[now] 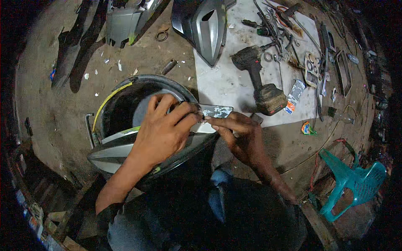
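A long grey motorcycle fairing panel (113,158) lies across the rim of a black basin (109,104), close to my body. Its right end has a bare, flaking silver patch (217,111). My left hand (165,123) reaches over the panel, its fingers curled and closed at that end. From the right, my right hand (240,136) meets it, thumb and index finger pinched together at the same spot. Whatever sits between those right fingertips is too small and covered to make out.
A cordless impact driver (256,75) lies on a stained white sheet (224,85) beside several hand tools (272,29). More fairing panels (205,29) rest at the back. A broken teal plastic chair part (364,182) is at the lower right. A yellow strip (102,104) edges the basin.
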The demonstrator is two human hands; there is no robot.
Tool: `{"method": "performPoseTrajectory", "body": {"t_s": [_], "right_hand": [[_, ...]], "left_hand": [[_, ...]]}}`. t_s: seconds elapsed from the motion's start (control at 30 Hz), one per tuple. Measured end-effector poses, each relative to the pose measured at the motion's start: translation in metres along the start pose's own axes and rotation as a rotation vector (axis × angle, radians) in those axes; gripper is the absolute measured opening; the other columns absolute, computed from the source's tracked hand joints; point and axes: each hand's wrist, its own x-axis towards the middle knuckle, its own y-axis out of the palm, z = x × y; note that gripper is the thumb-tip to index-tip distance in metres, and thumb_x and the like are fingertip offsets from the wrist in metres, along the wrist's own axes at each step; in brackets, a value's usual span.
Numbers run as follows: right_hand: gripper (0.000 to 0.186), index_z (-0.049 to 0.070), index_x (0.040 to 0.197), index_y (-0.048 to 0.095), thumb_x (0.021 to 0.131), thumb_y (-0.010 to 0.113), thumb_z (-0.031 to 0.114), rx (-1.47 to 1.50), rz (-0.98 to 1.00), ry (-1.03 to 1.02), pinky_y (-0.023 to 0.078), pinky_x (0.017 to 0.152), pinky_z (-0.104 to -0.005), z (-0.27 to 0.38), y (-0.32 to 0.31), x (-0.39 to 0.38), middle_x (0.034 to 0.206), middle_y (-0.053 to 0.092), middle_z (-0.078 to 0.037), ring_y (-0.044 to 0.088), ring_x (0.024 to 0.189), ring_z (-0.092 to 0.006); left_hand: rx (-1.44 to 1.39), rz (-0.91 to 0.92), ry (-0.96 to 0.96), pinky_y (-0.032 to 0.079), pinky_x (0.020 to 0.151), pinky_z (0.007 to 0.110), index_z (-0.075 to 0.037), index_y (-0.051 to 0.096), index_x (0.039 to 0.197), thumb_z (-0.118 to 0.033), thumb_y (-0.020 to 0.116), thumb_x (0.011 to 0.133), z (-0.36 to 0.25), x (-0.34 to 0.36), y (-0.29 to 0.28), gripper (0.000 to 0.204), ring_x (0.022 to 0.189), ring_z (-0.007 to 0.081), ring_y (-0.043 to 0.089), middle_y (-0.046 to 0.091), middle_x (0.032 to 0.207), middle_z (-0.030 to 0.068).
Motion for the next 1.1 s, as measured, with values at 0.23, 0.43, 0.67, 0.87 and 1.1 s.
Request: {"method": "performPoseTrajectory", "body": {"t_s": [0.23,0.43,0.67,0.87,1.1], "right_hand": [[0.026,0.012,0.120,0.083,0.097,0.075,0.004,0.013,0.025,-0.068,0.055,0.076,-0.0378,-0.007,0.000,-0.001,0.092,0.073,-0.011,0.068,0.082,-0.0237],[0.029,0.011,0.120,0.083,0.094,0.077,-0.002,0.100,-0.009,-0.098,0.059,0.085,-0.0384,-0.011,0.003,-0.002,0.105,0.080,-0.011,0.075,0.097,-0.0248],[0.039,0.018,0.128,0.080,0.092,0.080,0.004,0.100,0.050,-0.135,0.060,0.100,-0.0424,-0.017,0.001,-0.003,0.116,0.080,-0.012,0.076,0.110,-0.0327],[0.039,0.016,0.127,0.080,0.091,0.079,0.003,0.060,0.090,-0.175,0.058,0.101,-0.0436,-0.016,-0.002,-0.001,0.116,0.079,-0.012,0.075,0.111,-0.0316],[0.033,0.010,0.121,0.082,0.091,0.077,-0.003,0.035,0.126,-0.135,0.058,0.097,-0.0423,-0.011,-0.005,-0.001,0.113,0.080,-0.013,0.074,0.113,-0.0310]], "left_hand": [[-0.020,0.002,0.008,0.046,0.097,0.049,-0.012,0.076,0.108,-0.013,0.079,0.078,0.000,-0.001,-0.002,0.030,0.110,0.0293,0.058,0.068,0.117,0.0014],[-0.022,0.025,0.020,0.046,0.096,0.049,-0.012,0.076,0.106,-0.013,0.080,0.077,0.000,0.000,-0.004,0.029,0.109,0.0283,0.058,0.068,0.116,0.0011],[-0.035,0.014,0.034,0.046,0.096,0.049,-0.012,0.076,0.107,-0.014,0.080,0.078,0.001,-0.001,-0.003,0.029,0.107,0.0283,0.057,0.067,0.114,0.0018],[-0.067,0.009,0.050,0.046,0.096,0.048,-0.011,0.077,0.106,-0.012,0.080,0.078,-0.001,0.000,-0.006,0.028,0.105,0.0282,0.058,0.067,0.110,0.0032],[-0.069,0.015,0.056,0.046,0.095,0.048,-0.010,0.078,0.105,-0.012,0.079,0.079,0.000,0.001,-0.006,0.026,0.106,0.0283,0.059,0.067,0.110,0.0038]]}}
